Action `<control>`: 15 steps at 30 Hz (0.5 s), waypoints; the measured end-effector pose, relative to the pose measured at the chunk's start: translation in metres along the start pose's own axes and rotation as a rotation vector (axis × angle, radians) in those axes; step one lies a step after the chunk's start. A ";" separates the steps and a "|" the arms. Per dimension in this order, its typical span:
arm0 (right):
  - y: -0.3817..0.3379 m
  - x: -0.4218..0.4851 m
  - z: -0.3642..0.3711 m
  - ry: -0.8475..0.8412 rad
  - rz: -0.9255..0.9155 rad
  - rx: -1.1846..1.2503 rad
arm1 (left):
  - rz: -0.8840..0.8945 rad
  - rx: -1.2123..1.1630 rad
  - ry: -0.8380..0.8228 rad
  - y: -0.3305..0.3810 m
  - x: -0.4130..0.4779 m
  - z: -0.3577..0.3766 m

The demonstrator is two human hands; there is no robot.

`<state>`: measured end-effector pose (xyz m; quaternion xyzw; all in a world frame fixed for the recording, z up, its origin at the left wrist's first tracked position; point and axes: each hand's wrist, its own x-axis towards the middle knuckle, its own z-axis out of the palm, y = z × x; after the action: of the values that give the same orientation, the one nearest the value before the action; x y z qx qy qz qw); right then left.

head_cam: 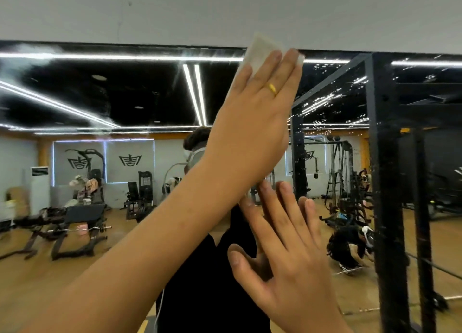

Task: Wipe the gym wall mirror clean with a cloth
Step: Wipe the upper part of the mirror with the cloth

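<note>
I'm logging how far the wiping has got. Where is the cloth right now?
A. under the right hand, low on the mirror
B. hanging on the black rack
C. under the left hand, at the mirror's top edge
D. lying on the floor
C: the left hand presses the white cloth flat at the top edge of the mirror; the right hand rests open lower down, without a cloth.

Open mirror point(125, 95) glass leftward of the left hand point(252, 122), white wall point(225, 13) just above it, right hand point(287, 265) flat on the glass below, black rack post point(385, 182) rightward, possibly only reflected.
</note>
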<state>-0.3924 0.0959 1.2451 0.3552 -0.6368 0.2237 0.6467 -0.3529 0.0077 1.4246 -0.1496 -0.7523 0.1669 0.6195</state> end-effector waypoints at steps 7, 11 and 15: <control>0.001 -0.001 0.001 0.026 0.006 0.009 | 0.067 -0.049 0.050 0.003 -0.035 0.005; 0.001 0.002 -0.001 -0.015 0.024 0.010 | 0.083 -0.058 -0.008 0.002 -0.009 0.002; 0.004 -0.001 -0.011 -0.069 0.017 0.032 | 0.098 -0.080 -0.018 -0.003 -0.008 0.003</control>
<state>-0.3884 0.1073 1.2453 0.3677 -0.6580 0.2269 0.6168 -0.3545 0.0016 1.4185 -0.2094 -0.7557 0.1681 0.5973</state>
